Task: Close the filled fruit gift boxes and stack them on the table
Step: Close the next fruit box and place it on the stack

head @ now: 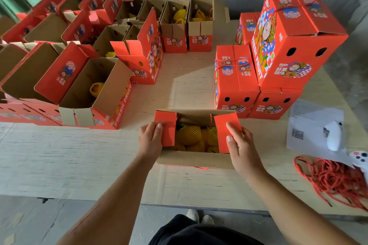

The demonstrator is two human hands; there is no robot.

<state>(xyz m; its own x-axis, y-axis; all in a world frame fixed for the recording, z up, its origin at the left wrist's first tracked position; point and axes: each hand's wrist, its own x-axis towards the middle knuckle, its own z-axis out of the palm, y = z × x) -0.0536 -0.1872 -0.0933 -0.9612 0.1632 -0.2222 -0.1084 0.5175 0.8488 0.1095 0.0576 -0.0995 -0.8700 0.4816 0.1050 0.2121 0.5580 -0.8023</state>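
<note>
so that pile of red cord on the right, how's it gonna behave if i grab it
The red cord probably comes up floppy: it lies in loose loops on the table. It likely tangles, since the strands cross over each other. It looks light and should not roll.

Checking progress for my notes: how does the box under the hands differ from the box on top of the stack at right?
The box under the hands is open, fruit in yellow netting showing; the top stacked box is shut and tied with red cord. The first sits on the table; the second rests tilted on other closed boxes. Both share the red printed design.
</note>
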